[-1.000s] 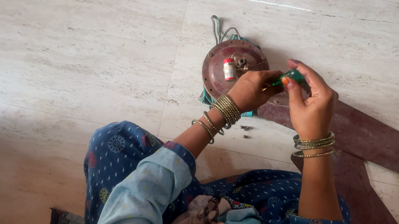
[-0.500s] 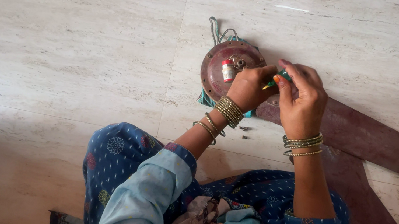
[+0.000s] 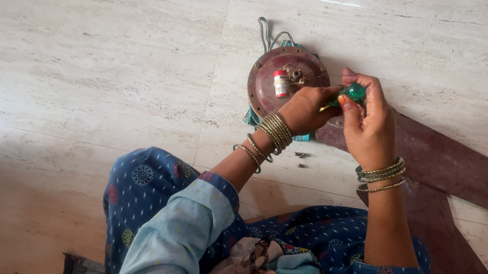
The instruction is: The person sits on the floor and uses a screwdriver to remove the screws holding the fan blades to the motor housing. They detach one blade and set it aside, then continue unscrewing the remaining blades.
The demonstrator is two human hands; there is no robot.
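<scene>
On the marble floor (image 3: pixel 108 33), her right hand (image 3: pixel 367 127) pinches a green-handled screwdriver (image 3: pixel 350 93); left hand (image 3: pixel 306 109), fingers curled, steadies its tip beside the fan motor (image 3: pixel 276 69) and brown blade (image 3: pixel 452 167).

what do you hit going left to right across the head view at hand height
bare marble floor → round fan motor housing → red-and-white capacitor → left hand → green-handled screwdriver → right hand → brown fan blade
</scene>
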